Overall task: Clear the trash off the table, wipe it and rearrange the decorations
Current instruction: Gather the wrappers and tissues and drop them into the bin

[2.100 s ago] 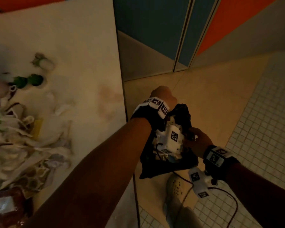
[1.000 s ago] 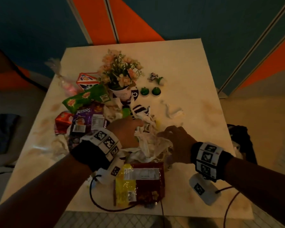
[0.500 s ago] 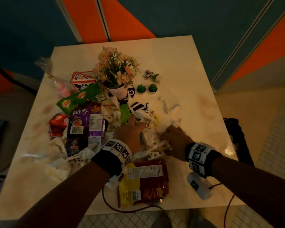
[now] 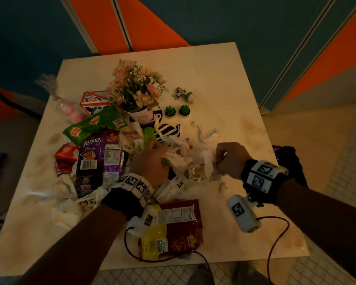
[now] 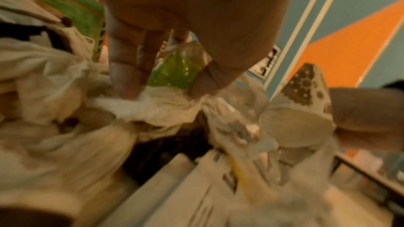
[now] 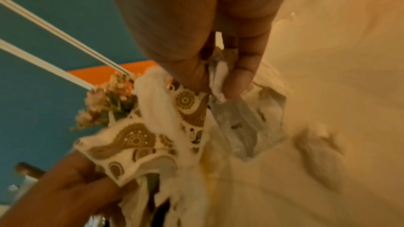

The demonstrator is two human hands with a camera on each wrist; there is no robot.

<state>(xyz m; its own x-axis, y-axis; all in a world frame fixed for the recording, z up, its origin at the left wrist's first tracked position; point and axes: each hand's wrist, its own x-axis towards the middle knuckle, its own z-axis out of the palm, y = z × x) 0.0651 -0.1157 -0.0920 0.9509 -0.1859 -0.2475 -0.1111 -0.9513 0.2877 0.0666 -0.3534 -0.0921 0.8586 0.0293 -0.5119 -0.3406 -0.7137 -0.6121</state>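
Observation:
A heap of crumpled white tissues (image 4: pixel 185 159) and wrappers lies in the middle of the cream table (image 4: pixel 224 79). My left hand (image 4: pixel 152 159) grips a wad of tissue (image 5: pixel 153 103) with a green wrapper (image 5: pixel 174 73) under its fingers. To its right, my right hand (image 4: pixel 228 159) pinches tissue (image 6: pixel 218 78) and a brown-patterned napkin (image 6: pixel 153 135), lifted off the table. Behind the heap stand a flower pot (image 4: pixel 138 93), two green cactus candles (image 4: pixel 176 111) and a small zebra figure (image 4: pixel 183 93).
Snack bags lie around: a purple one (image 4: pixel 99 157), a green one (image 4: pixel 95 124), a red-and-yellow one (image 4: pixel 173 229) near the front edge, a red wrapper (image 4: pixel 65 159). A black trash bag (image 4: pixel 290 159) hangs off the table's right edge. Cables trail from the wrist cameras.
I turned from the black bag on the floor side back to the table. Both hands reached into the tissue heap and closed on it; the right hand has lifted its bunch.

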